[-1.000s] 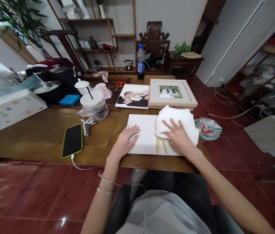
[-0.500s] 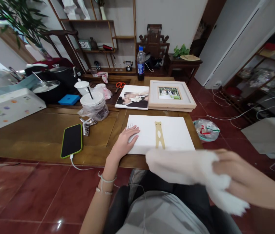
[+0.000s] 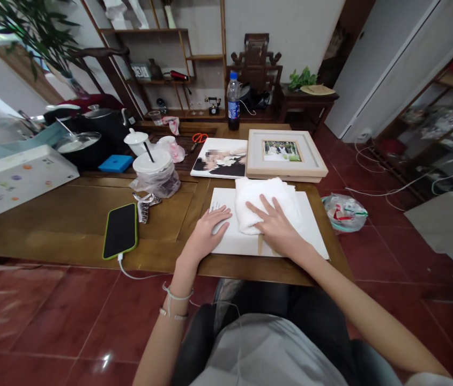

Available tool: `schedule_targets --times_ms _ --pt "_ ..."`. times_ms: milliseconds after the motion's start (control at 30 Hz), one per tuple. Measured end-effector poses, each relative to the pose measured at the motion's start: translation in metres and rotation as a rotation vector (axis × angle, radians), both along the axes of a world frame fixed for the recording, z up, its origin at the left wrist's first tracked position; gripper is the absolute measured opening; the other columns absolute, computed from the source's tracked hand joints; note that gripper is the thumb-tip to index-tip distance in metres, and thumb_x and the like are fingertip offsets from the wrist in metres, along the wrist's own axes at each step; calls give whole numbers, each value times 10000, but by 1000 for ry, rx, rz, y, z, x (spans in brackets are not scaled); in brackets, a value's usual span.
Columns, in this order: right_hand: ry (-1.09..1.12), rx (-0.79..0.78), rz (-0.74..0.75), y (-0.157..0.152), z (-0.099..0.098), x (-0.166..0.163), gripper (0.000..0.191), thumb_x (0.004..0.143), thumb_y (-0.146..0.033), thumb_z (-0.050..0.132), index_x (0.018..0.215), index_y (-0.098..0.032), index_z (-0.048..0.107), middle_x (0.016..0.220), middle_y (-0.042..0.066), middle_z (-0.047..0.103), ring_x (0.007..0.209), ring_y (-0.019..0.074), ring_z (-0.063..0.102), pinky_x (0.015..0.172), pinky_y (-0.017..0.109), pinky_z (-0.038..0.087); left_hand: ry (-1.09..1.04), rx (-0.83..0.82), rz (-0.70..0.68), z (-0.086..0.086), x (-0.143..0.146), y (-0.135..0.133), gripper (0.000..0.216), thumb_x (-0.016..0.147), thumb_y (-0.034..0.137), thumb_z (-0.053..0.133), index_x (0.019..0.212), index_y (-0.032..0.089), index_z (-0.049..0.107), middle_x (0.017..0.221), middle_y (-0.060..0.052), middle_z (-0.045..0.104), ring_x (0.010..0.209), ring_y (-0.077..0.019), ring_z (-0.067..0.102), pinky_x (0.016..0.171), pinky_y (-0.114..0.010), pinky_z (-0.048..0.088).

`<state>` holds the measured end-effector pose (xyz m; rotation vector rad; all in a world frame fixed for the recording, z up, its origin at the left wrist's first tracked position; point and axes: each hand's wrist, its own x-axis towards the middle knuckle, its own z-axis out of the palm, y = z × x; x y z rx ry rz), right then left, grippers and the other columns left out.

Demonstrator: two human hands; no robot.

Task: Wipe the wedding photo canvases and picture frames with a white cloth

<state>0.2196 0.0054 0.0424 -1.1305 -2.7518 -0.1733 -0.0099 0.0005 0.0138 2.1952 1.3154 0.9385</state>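
A white rectangular board [image 3: 226,244] lies flat at the table's front edge. My left hand [image 3: 207,230] rests on its left side, fingers stretched out and holding nothing. On the board is a folded white cloth [image 3: 246,201], and my right hand [image 3: 276,225] presses down on it with fingers spread. Under the cloth, the gold-coloured bracket [image 3: 260,245] is mostly covered; only its lower legs show below the cloth's edge.
Behind the board lie a photo print [image 3: 220,158] and a framed picture [image 3: 286,155]. A cola bottle [image 3: 233,104] stands at the back, orange-handled scissors [image 3: 199,138] nearby. To the left are a phone [image 3: 120,231] on a cable, a bagged cup [image 3: 154,171] and a white box [image 3: 21,182].
My right hand has brought the white cloth from the right front onto the board, over the bracket, and its fingers have opened out flat. My left hand has stayed in place.
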Motion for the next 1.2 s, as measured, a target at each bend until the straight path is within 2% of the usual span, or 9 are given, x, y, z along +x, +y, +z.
schedule_targets --times_ms 333,467,567,667,800,867,933,1033,1200 --pt "-43 -232 77 -72 29 -14 368 697 -3 509 952 -182 705 1438 81 401 1319 412 281 1043 595 271 8 15 -7 0 -1 0 272 856 218 497 1085 199 642 1224 -93 622 1228 -235 505 1081 -488 320" --pt "62 -469 236 -96 60 -3 477 656 23 451 996 -223 679 1317 63 540 1269 284 413 1021 456 362 -6 -8 -35 0 -2 1 294 848 200 498 1110 214 630 1242 -83 612 1239 -235 493 1085 -497 308" --pt "254 -575 282 -99 87 16 441 637 19 400 886 -220 674 1031 43 677 979 160 613 802 245 480 -18 -1 -16 -2 -2 1 268 859 234 503 1090 219 639 1224 -80 625 1233 -233 500 1086 -493 307" --pt "410 -410 176 -87 102 38 318 625 -12 372 708 -199 616 723 10 651 723 140 613 632 209 457 -4 4 -15 -3 -2 1 267 857 229 508 1088 213 641 1221 -82 626 1232 -236 500 1086 -487 311" --pt "509 -7 -4 -49 97 57 186 669 -77 470 530 -201 464 507 -29 497 485 126 477 488 240 364 -2 0 -1 -1 -1 0 265 862 226 500 1086 205 641 1206 -82 635 1226 -234 506 1084 -485 314" --pt "476 190 -31 -26 92 56 171 666 -68 496 553 -196 502 595 8 562 578 159 531 525 263 389 -7 -3 -1 0 0 0 267 867 229 496 1093 208 637 1217 -78 629 1231 -227 502 1088 -483 309" --pt "366 269 -25 -7 86 47 208 676 -29 473 692 -184 612 890 82 656 846 224 589 674 313 446 -5 -4 -4 0 0 0 267 868 228 497 1095 209 636 1223 -76 626 1236 -224 497 1091 -482 305" --pt "187 203 -30 12 71 24 357 738 2 431 925 -191 667 1324 105 507 1125 262 506 839 389 437 -5 1 -3 -1 0 0 263 869 228 497 1091 211 637 1222 -77 626 1234 -224 499 1088 -482 310" --pt "-66 -10 47 22 30 -10 429 760 12 458 1067 -205 665 1446 90 387 1313 328 325 962 482 358 -2 25 -5 -2 -1 1 252 867 229 502 1078 206 638 1193 -81 643 1224 -236 509 1079 -492 320"
